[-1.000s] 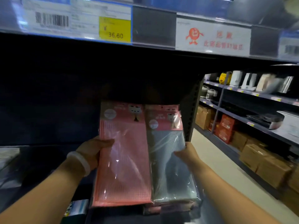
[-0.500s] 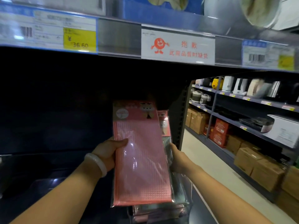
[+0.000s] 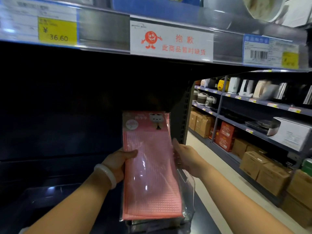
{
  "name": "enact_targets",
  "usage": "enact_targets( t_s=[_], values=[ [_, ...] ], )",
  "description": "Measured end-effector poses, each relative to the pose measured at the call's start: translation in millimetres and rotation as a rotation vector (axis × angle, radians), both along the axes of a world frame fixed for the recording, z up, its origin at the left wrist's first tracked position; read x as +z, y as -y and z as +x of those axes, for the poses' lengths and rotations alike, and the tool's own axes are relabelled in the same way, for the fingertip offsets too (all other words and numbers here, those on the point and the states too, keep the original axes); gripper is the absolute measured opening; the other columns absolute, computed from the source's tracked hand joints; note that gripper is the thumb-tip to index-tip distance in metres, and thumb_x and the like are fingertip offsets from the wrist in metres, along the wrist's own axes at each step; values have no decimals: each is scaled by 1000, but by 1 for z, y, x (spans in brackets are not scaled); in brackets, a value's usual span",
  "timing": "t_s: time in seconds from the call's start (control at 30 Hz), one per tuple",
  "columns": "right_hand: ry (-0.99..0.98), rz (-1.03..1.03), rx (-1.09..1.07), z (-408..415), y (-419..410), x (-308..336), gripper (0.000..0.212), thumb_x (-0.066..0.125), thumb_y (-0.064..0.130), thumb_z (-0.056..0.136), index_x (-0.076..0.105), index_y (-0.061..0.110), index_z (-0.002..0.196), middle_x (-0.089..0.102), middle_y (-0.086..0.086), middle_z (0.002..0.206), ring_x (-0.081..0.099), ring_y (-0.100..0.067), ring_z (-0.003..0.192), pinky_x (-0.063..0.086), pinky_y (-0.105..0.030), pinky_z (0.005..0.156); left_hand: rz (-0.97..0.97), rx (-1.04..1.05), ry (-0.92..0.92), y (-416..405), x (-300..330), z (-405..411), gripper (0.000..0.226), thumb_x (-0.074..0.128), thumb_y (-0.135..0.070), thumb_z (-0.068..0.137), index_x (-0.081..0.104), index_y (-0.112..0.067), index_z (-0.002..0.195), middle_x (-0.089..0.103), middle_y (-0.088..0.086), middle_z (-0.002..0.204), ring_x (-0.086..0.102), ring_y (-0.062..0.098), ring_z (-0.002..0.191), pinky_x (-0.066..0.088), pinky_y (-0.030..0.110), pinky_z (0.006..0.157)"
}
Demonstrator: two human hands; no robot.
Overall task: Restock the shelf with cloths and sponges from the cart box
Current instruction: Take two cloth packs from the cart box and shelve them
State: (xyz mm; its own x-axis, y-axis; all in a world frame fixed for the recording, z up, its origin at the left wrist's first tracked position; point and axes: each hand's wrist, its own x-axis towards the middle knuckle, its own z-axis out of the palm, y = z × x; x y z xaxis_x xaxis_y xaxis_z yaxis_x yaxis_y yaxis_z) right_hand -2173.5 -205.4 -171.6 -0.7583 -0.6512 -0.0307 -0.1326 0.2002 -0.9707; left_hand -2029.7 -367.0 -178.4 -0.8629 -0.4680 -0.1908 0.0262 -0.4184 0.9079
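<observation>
- The cloth pack (image 3: pixel 148 166) is held upright in front of the dark shelf (image 3: pixel 59 132), near its right-hand post, and is not yet set down.
- The left hand (image 3: pixel 118 164) grasps the pack's left edge, thumb lying over the front.
- The right hand (image 3: pixel 184 156) presses its fingers along the right edge; whether they curl behind is hard to say (the wrap hides them), so I cannot tell if it truly grips.
- Handling, as I judge it: light and floppy, a soft waffle cloth in slick glossy film, so it will likely sag if held by one end and may slide against its neighbours. Holding both long edges at mid-height, as now, looks the sound choice; nothing here is fragile.
- Count: one pink pack faces the camera. More packs sit behind it, their edges showing at the bottom and right, probably two or three, though the glare blurs them.
- One bracelet (image 3: pixel 106 174) is on the left wrist.
- One out-of-stock sign (image 3: pixel 171 41) hangs above.
</observation>
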Motion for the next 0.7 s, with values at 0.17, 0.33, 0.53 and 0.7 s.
enact_targets(
  t_s=[0.17,0.33,0.53,0.7],
  values=[
    [-213,112,-111,-6,3,-22,9,61,10,89,61,1,90,65,-19,85,59,-22,69,48,-32,62,-371,168,204,-18,-16,-25,20,62,-11,89,56,-12,108,64,8,90,62,22,78,54,31,67],
    [-379,312,-173,-9,17,-43,33,53,11,92,35,21,66,44,4,70,46,-17,70,30,-19,51,-738,305,495,-29,-36,-42,64,66,-40,72,47,-16,129,47,13,126,57,31,108,51,46,93],
    [-233,272,-88,-15,31,-64,3,56,8,72,56,10,74,63,-5,77,61,-18,74,54,-39,76,-500,286,632,-24,-50,-69,96,68,-38,80,6,-8,147,44,20,139,49,39,124,40,51,104],
    [-98,249,-170,-17,39,-63,19,50,-2,75,57,12,65,60,-5,67,57,-22,67,47,-30,59,-477,338,633,-13,-55,-76,36,55,-25,90,54,-4,119,66,15,100,66,29,90,54,39,86]
  ],
)
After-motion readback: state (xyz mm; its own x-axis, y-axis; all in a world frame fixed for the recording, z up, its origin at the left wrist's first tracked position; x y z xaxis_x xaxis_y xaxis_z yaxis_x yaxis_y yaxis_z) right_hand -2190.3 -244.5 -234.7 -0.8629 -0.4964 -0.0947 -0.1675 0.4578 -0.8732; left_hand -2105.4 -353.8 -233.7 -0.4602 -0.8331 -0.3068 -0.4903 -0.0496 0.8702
